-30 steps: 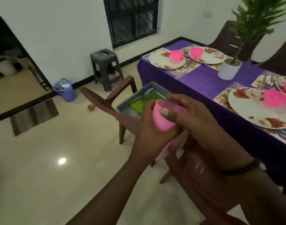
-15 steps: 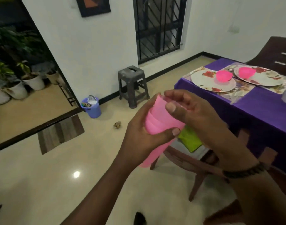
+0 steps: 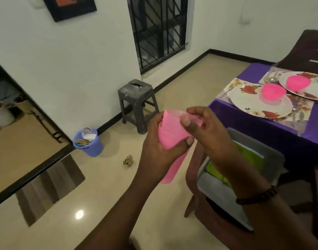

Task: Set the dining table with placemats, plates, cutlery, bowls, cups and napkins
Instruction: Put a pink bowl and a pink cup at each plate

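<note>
My left hand (image 3: 155, 150) grips a stack of pink plastic cups (image 3: 170, 136) held in the air in front of me, its lower end sticking out below my palm. My right hand (image 3: 207, 130) pinches the rim of the top cup with thumb and fingers. At the right, the purple-clothed dining table (image 3: 259, 129) carries placemats, two flowered plates (image 3: 252, 103) and a pink bowl (image 3: 273, 92) on each. Cutlery lies beside the far plate.
A brown chair (image 3: 192, 170) beside the table holds a grey tray (image 3: 244, 141) with green napkins (image 3: 248, 159). A dark stool (image 3: 136, 103) and a blue waste bin (image 3: 88, 143) stand by the wall. A mat lies at the doorway on the left.
The view has swung left and up, so the table now sits further right. Both hands keep hold of the cup stack, and my right fingers have shifted onto the top cup's rim.
</note>
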